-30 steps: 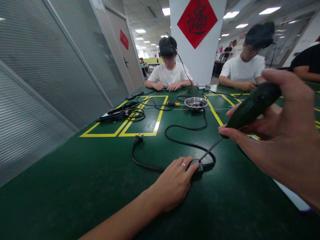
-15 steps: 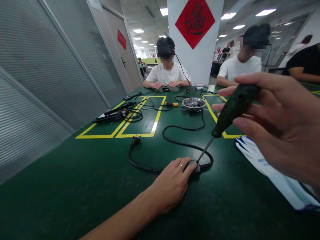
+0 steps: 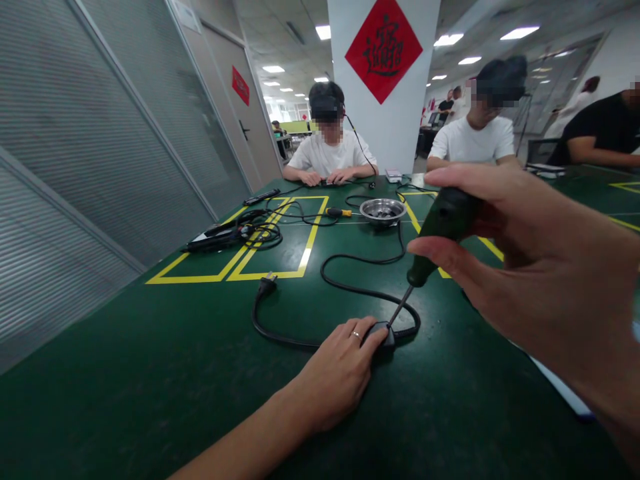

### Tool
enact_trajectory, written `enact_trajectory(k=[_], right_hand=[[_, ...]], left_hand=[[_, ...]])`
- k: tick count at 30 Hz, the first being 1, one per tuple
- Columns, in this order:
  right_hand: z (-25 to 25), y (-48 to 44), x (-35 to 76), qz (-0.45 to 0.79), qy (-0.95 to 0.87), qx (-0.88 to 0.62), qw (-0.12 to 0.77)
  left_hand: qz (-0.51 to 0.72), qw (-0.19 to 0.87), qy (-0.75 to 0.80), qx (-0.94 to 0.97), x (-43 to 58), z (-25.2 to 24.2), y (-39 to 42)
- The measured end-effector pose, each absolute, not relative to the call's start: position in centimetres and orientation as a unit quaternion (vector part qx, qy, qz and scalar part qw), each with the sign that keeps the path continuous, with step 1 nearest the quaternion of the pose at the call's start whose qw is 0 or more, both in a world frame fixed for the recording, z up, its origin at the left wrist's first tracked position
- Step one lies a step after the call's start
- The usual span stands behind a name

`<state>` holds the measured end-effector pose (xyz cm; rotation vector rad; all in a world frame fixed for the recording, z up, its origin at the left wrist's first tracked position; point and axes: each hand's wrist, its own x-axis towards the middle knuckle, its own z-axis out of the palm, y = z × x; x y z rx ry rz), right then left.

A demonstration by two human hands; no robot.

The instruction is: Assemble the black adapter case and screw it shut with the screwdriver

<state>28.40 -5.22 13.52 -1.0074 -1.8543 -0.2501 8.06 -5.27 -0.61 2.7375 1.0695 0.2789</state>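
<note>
My left hand (image 3: 345, 363) is closed over a small black box (image 3: 384, 335) on a power cord, pressing it against the green table. In my right hand (image 3: 530, 267) is a screwdriver (image 3: 425, 263) with a dark green handle, gripped between thumb and fingers. Its thin shaft slants down to the left, and the tip meets the top of the box beside my left fingertips. What lies under the tip is too small to make out. The black cord (image 3: 287, 341) leaves the box on both sides, and its two-pin plug (image 3: 267, 285) rests to the left.
Beyond the cord stands a metal bowl (image 3: 383, 212) with small dark parts, beside a yellow-handled screwdriver (image 3: 339, 213). Coiled cables and black devices (image 3: 220, 237) lie at the left. My right forearm mostly covers a white glove (image 3: 563, 387). Co-workers (image 3: 330, 143) sit across the table.
My right hand has turned around the screwdriver handle, its fingers now bunched closer to it. The screwdriver tip stays on the box, and my left hand keeps its hold. The view has shifted slightly.
</note>
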Motion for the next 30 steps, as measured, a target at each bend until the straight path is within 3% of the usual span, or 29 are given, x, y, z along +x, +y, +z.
enact_trajectory(k=[5,14,19,25,30], right_hand=[[13.47,-5.22,28.52,-0.101,-0.771,-0.428,0.460],[13.66,-5.06,28.18,-0.054,-0.749,-0.411,0.517],[13.53,-5.19,28.26,-0.110,-0.749,-0.420,0.500],[12.97,-4.63,28.47,0.021,-0.772,-0.388,0.504],[13.31,-4.30,28.99,-0.094,-0.749,-0.413,0.509]], left_hand=[[0.093,0.096,0.359,0.924,8.13,-0.46,-5.25],[0.102,0.096,0.358,0.923,8.25,-0.76,-5.12],[0.097,0.094,0.360,0.923,8.23,-0.68,-5.11],[0.094,0.098,0.361,0.923,8.20,-0.61,-5.09],[0.097,0.107,0.368,0.919,8.20,-0.53,-5.18]])
